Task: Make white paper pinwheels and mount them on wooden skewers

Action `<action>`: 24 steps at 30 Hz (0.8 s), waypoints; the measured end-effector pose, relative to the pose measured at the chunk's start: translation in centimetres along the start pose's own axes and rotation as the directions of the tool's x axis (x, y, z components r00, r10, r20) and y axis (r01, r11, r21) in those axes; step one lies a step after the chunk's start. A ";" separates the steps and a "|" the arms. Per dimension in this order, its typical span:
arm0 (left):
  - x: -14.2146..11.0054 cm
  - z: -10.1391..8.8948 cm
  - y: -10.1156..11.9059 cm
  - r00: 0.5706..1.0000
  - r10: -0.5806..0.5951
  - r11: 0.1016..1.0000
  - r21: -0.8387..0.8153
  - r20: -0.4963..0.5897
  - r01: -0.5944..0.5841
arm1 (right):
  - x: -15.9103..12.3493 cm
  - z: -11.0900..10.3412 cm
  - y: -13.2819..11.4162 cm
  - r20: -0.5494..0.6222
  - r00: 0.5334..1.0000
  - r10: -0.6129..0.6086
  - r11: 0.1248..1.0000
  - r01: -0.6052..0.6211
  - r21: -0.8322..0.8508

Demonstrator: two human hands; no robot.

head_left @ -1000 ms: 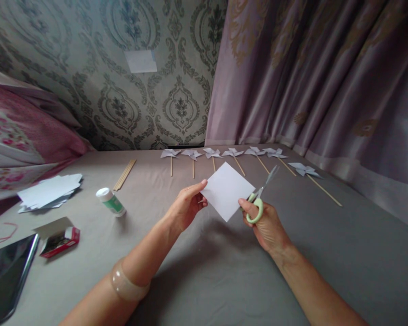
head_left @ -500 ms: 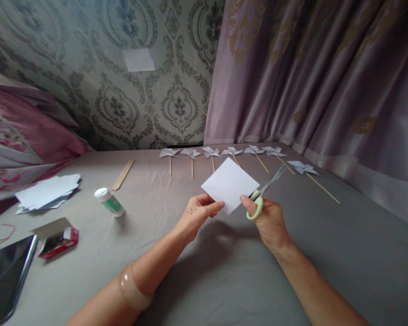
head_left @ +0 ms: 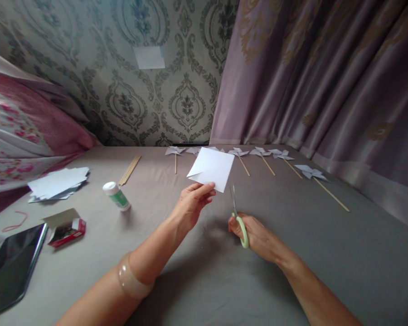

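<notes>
A square sheet of white paper [head_left: 213,165] is pinched at its lower corner between the thumb and fingers of my left hand [head_left: 195,203]. A slit or fold line shows near the sheet's left corner. My right hand [head_left: 258,233] grips a pair of scissors [head_left: 244,233] by pale green handles. Their blades point up and away from me, just right of the paper and apart from it. How far the blades are parted is hard to make out. Behind the sheet, several paper pinwheels [head_left: 310,172] on thin sticks lie in a row, some partly hidden by it.
To the left lie a bundle of wooden sticks [head_left: 129,170], a glue stick [head_left: 117,197], a stack of white paper [head_left: 57,183], a small red box [head_left: 68,233], a pink cord [head_left: 16,222] and a dark tablet or phone [head_left: 15,267]. A patterned wall and curtains [head_left: 292,77] bound the far side.
My right hand has let go of the paper and drawn down and left, turning the scissors' blades upright. My left hand has raised the sheet leftward and rotated it. The view has shifted slightly.
</notes>
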State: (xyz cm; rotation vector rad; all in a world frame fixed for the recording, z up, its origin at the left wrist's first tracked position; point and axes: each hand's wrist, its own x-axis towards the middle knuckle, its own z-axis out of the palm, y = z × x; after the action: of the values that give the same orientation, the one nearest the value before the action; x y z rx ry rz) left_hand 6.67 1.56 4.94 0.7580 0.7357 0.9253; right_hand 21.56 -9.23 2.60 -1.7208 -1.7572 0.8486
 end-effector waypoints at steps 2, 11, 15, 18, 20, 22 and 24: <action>-0.2 0.2 -0.1 1.000 -0.026 1.000 0.000 -0.002 0.026 | 0.0 0.2 0.0 0.028 1.000 -0.010 1.000 0.011 -0.009; -0.8 0.8 -0.4 0.997 -0.074 0.997 0.030 0.019 0.073 | -0.3 0.1 -0.3 0.024 1.000 -0.001 1.000 0.001 -0.016; -0.9 0.7 -0.4 0.996 -0.078 0.996 0.045 0.031 0.076 | -0.2 0.1 -0.3 -0.005 1.000 0.004 1.000 -0.004 -0.017; -0.9 0.7 -0.5 0.996 -0.077 0.996 0.052 0.047 0.074 | -0.2 0.1 -0.3 -0.009 1.000 0.030 1.000 -0.030 0.006; -0.8 0.6 -0.6 0.995 -0.076 0.996 0.053 0.057 0.073 | -0.3 0.1 -0.3 -0.011 0.999 0.037 0.999 -0.037 0.022; -0.8 0.6 -0.6 0.995 -0.071 0.996 0.052 0.069 0.068 | -0.3 0.1 -0.3 -0.015 0.999 0.032 0.999 -0.032 0.038; -0.8 0.6 -0.6 0.995 -0.066 0.997 0.054 0.079 0.062 | -0.3 0.1 -0.3 -0.020 0.999 0.028 0.998 -0.026 0.051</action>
State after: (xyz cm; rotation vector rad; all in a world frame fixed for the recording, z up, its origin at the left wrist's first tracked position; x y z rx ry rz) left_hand 7.05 0.45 4.94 0.8079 0.7108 0.8161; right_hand 21.29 -9.56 2.73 -1.7178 -1.6878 0.8765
